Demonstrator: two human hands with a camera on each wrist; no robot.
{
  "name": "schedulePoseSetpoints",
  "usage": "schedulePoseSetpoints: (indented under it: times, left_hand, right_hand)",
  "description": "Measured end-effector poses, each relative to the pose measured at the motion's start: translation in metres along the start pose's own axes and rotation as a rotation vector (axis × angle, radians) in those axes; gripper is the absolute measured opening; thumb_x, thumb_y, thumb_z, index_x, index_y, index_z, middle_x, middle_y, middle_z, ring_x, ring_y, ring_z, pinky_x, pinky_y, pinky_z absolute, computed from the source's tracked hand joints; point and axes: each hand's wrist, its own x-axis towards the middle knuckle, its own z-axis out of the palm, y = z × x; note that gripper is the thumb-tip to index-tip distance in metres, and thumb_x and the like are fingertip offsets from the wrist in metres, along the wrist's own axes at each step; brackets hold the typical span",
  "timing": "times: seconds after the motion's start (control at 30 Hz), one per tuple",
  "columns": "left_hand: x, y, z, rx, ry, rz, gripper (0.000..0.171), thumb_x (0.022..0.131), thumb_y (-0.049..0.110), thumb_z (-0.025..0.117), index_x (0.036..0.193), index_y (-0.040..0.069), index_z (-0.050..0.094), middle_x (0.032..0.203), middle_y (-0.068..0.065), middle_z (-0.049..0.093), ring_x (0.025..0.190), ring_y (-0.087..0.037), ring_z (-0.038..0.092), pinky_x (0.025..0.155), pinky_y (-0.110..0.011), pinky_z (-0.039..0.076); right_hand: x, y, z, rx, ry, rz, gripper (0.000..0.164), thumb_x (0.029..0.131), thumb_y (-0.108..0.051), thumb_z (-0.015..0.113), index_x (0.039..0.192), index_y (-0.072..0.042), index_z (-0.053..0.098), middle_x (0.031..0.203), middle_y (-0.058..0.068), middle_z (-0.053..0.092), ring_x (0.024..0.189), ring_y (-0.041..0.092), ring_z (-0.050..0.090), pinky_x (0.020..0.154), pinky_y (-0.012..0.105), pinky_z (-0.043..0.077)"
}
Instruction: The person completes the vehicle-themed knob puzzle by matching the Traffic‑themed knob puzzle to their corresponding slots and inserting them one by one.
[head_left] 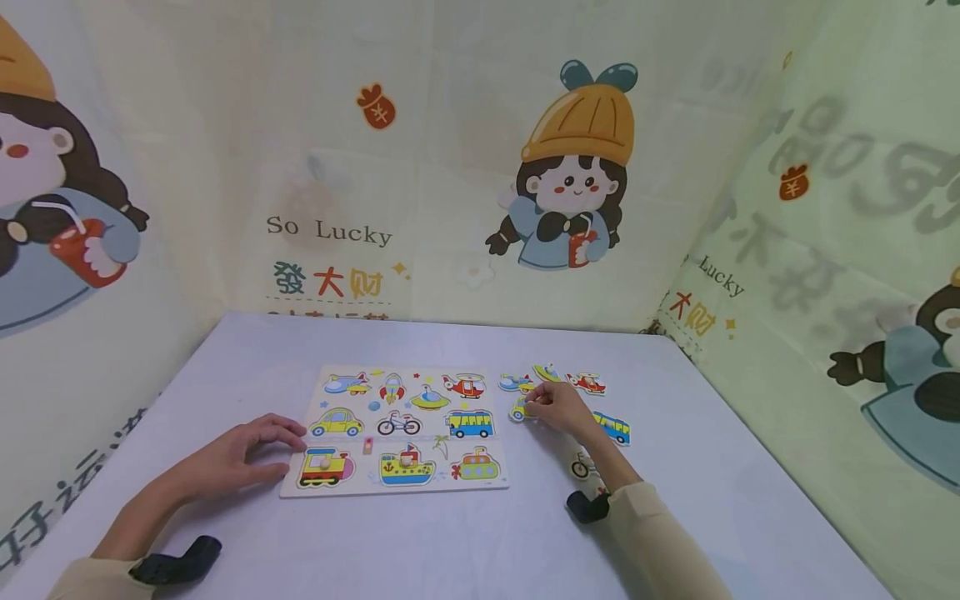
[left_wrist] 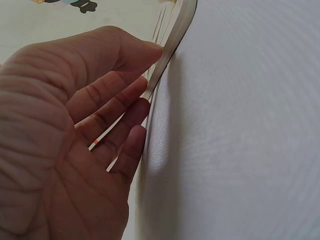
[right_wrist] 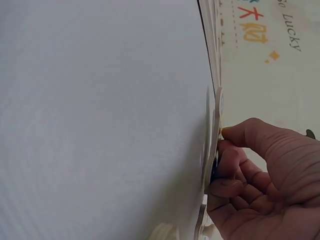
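A flat puzzle board point(head_left: 367, 477) printed with vehicles lies on the white table. My left hand point(head_left: 243, 454) is beside its left edge, fingers loosely bent; in the left wrist view the thumb and fingertips are right at the board's edge point(left_wrist: 175, 37). To the right of the board, my right hand point(head_left: 558, 408) pinches a yellow car puzzle piece point(head_left: 517, 411) between thumb and fingers. Seen edge-on in the right wrist view, the piece point(right_wrist: 216, 127) stands close over the table, and the curled fingers partly hide it.
Around the right hand lie loose pieces: an airplane point(head_left: 514, 382), a flying saucer point(head_left: 546, 372), a helicopter point(head_left: 588, 383), a bus point(head_left: 615, 428) and a bicycle point(head_left: 581, 467), partly behind the forearm. Printed cloth walls point(head_left: 450, 250) enclose the table's back and sides.
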Motion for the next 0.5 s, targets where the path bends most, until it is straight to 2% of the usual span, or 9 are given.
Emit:
schedulePoseSetpoints:
  times: [0.2, 0.5]
  left_hand:
    - [0.0, 0.001, 0.0, 0.008, -0.004, -0.011, 0.026, 0.087, 0.025, 0.082, 0.111, 0.026, 0.073, 0.129, -0.002, 0.063, 0.123, -0.009, 0.052, 0.099, -0.02, 0.046]
    - [0.0, 0.003, -0.001, 0.013, 0.0, -0.007, 0.025, 0.087, 0.028, 0.081, 0.111, 0.028, 0.072, 0.129, 0.0, 0.062, 0.123, -0.011, 0.052, 0.1, -0.021, 0.045]
  right_hand:
    - [-0.003, -0.002, 0.001, 0.043, 0.002, -0.012, 0.014, 0.09, -0.016, 0.076, 0.101, -0.009, 0.07, 0.089, 0.005, 0.063, 0.079, 0.019, 0.054, 0.065, 0.027, 0.043]
    - [-0.013, -0.014, 0.002, 0.137, -0.013, -0.027, 0.017, 0.091, -0.017, 0.077, 0.104, -0.009, 0.071, 0.088, 0.004, 0.064, 0.08, 0.02, 0.055, 0.067, 0.027, 0.044]
